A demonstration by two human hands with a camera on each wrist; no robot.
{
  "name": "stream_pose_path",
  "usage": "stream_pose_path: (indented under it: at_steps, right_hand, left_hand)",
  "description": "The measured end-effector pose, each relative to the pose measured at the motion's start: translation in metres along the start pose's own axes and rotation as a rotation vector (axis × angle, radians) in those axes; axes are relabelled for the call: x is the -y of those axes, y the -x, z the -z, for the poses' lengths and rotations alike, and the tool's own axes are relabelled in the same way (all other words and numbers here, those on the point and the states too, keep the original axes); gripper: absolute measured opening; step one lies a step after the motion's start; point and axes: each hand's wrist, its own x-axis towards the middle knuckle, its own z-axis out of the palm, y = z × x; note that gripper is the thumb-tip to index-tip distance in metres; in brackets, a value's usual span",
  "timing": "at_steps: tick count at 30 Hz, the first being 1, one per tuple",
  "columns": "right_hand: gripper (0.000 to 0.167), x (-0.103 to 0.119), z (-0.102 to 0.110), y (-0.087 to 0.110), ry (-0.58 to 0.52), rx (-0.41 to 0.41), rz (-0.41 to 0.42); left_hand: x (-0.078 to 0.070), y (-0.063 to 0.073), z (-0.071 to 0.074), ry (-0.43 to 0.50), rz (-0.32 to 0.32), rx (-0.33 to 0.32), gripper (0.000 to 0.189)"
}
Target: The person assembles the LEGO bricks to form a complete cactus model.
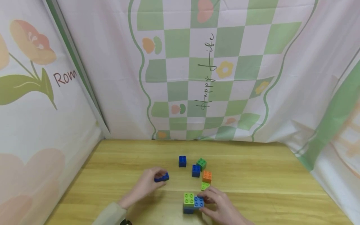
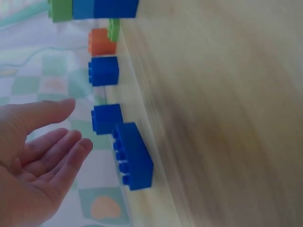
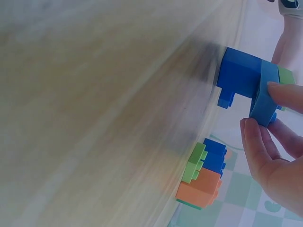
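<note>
My right hand [image 1: 220, 206] pinches the overhanging end of a light blue brick [image 3: 265, 94] between thumb and fingers. That brick sits on a dark blue block [image 3: 239, 71], with a lime green block [image 1: 189, 199] on top of its other end. My left hand [image 2: 42, 161] is beside a long dark blue brick [image 2: 135, 158] lying on the table. A gap shows between its loosely bent fingers and that brick in the left wrist view. In the head view the fingers partly cover the brick.
Beyond the stack are an orange block [image 1: 207, 176], a small lime green brick [image 1: 205, 186], a green block [image 1: 201, 163] and two dark blue blocks, one nearer [image 1: 196, 171] and one farther [image 1: 182, 161]. Printed curtains [image 1: 118, 78] hang around the wooden table [image 1: 253, 168].
</note>
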Motion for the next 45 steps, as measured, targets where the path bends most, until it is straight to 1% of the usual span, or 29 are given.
stream_pose_path:
  at_steps: [7, 11, 17, 21, 25, 33, 41, 45]
  right_hand:
    - [0.036, 0.0, 0.0, 0.0, -0.002, 0.006, 0.003]
    - [0.037, 0.001, 0.001, 0.0, -0.005, 0.024, -0.021]
    - [0.037, 0.001, 0.001, 0.0, -0.004, 0.043, -0.06]
    - [0.037, 0.002, 0.002, 0.001, -0.009, 0.054, -0.086]
    - [0.037, 0.002, 0.002, 0.0, -0.025, 0.057, -0.091]
    - [0.037, 0.002, 0.002, 0.0, -0.028, 0.06, -0.105]
    - [0.037, 0.002, 0.003, -0.001, -0.057, 0.059, -0.082]
    - [0.037, 0.002, 0.003, 0.0, -0.055, 0.062, -0.101]
  left_hand:
    - [0.01, -0.002, 0.002, -0.027, -0.004, -0.036, 0.034]
    - [0.014, -0.003, 0.002, -0.04, 0.014, -0.049, 0.034]
    - [0.02, -0.005, 0.001, -0.09, 0.055, -0.062, 0.038]
    - [0.024, -0.004, 0.001, -0.116, 0.071, -0.056, 0.04]
    - [0.027, -0.005, 0.001, -0.122, 0.09, -0.044, 0.041]
    - [0.032, -0.005, -0.001, -0.153, 0.09, -0.031, 0.045]
    - [0.036, -0.005, -0.002, -0.144, 0.102, -0.01, 0.046]
    - [0.037, -0.006, -0.003, -0.137, 0.097, -0.002, 0.045]
